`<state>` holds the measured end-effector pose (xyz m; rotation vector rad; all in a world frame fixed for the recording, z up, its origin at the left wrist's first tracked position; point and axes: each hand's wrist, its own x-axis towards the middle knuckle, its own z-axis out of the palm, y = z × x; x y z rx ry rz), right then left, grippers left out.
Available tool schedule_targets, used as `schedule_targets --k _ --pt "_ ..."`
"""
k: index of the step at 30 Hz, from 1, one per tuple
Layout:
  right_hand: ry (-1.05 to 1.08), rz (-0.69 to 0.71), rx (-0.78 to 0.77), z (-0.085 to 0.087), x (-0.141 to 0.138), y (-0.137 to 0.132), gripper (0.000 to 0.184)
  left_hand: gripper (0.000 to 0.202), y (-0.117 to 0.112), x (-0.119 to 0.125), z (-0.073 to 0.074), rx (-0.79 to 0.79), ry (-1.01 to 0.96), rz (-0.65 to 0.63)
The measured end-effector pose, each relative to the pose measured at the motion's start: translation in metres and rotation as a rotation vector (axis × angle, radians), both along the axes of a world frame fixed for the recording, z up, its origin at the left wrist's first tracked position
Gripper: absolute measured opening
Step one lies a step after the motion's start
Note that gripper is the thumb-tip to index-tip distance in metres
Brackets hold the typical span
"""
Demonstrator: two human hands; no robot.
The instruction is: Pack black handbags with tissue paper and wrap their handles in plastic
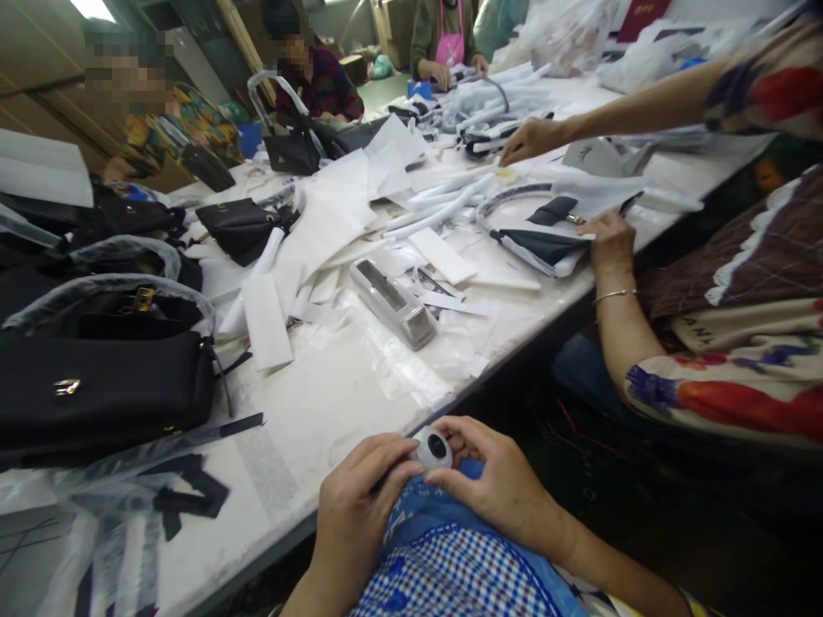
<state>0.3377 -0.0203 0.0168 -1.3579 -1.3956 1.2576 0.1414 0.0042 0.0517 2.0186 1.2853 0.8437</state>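
Note:
Both my hands sit low in the view, over my lap and just off the near edge of the white table (334, 403). My left hand (357, 501) and my right hand (498, 476) pinch a small roll of clear tape (433, 449) between their fingertips. The roll is whitish with a dark hole in its middle. Below my hands lies my blue checked apron (443, 566). A grey tape dispenser (393, 302) lies on the table beyond my hands.
Black handbags (103, 386) in plastic wrap pile up at the left. White paper strips (267, 317), wrapped handles and plastic film cover the table. A person at my right holds a dark bag part (543, 244); other people work at the far end.

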Motion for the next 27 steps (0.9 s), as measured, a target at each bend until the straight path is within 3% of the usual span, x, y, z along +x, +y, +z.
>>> schedule_targets --k 9,17,21,24,27 --pt "-0.027 -0.031 0.04 0.001 0.001 -0.002 0.045 0.014 -0.003 0.0 0.001 0.276 0.228 -0.107" --pt "-0.037 -0.015 0.073 0.003 0.001 -0.004 0.046 0.01 0.006 0.003 0.011 0.517 0.278 -0.079" --pt "-0.032 -0.003 0.051 0.005 0.003 -0.005 0.045 0.01 0.015 0.0 0.022 0.42 0.214 0.014" --pt "0.002 -0.018 0.031 0.005 0.003 -0.005 0.045 0.008 0.019 0.0 0.026 0.253 0.108 -0.058" --pt "0.021 -0.033 0.034 0.004 0.003 -0.004 0.043 0.012 0.018 0.0 0.021 0.2 0.082 -0.133"
